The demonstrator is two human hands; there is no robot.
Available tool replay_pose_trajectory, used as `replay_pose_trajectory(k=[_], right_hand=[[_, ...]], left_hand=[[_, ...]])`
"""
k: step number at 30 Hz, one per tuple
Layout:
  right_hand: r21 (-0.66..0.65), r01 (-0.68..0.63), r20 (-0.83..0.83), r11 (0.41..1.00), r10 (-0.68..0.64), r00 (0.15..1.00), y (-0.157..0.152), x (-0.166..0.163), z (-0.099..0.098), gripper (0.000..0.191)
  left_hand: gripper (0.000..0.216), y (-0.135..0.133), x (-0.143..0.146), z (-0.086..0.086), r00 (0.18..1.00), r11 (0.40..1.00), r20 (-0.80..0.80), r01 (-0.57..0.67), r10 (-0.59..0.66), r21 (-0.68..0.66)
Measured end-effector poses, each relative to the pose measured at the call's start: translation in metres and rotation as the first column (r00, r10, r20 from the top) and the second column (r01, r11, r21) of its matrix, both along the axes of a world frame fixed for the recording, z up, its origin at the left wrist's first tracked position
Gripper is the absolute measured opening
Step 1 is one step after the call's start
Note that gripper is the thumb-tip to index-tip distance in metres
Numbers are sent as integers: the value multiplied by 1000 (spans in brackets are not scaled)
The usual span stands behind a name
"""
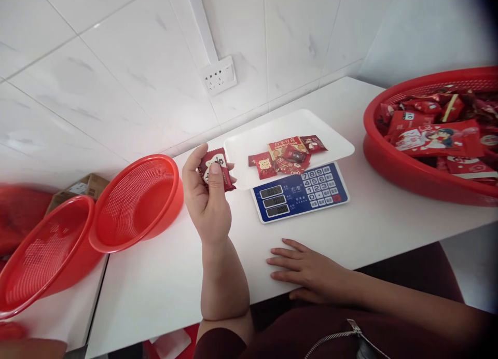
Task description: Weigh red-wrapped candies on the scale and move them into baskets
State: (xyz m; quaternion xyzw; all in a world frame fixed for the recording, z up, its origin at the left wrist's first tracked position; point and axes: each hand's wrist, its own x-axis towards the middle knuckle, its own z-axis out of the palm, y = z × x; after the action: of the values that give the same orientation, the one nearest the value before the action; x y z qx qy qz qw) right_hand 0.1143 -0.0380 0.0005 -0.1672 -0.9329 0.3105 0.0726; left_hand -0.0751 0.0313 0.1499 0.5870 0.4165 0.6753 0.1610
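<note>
In my left hand (212, 208) is a red snack packet (215, 168) with white print, pinched between thumb and fingers just left of the scale's tray. My right hand (307, 268) lies flat on the table, fingers spread, in front of the scale. The white weighing tray (241, 146) carries several small red packets (286, 156), some overlapping. Below the tray sits the blue panel of the digital scale (301, 193), with number keys and three displays; the top one reads roughly 0.05, though blurred.
A large red basket (373, 136) full of wrapped snacks stands at the right. Two red perforated baskets (171, 193) (58, 268) are on the left, with a cardboard box (91, 187) behind them. A socket (220, 76) is on the tiled wall behind the white table (155, 286).
</note>
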Motion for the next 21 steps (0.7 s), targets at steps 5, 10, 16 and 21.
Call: replay_pose_trajectory(k=[5,10,16,21], right_hand=[[-64,39,-57,997,-43,997,-1,1,0,49],[-93,73,-124,993,-84,989,-2,3,2,47],[-442,245,-234,863,-375,897,-2,9,-7,48],[-860,53,-351,508,-664,661,17,19,-12,78]], left_hand=[[31,-2,6,0,999,999,-34,8,-9,-33],[33,1,14,-6,996,991,-76,46,-55,-124],[51,-3,28,-19,963,913,-149,154,-224,-377],[27,-26,60,-44,845,718,-193,278,-499,-638]])
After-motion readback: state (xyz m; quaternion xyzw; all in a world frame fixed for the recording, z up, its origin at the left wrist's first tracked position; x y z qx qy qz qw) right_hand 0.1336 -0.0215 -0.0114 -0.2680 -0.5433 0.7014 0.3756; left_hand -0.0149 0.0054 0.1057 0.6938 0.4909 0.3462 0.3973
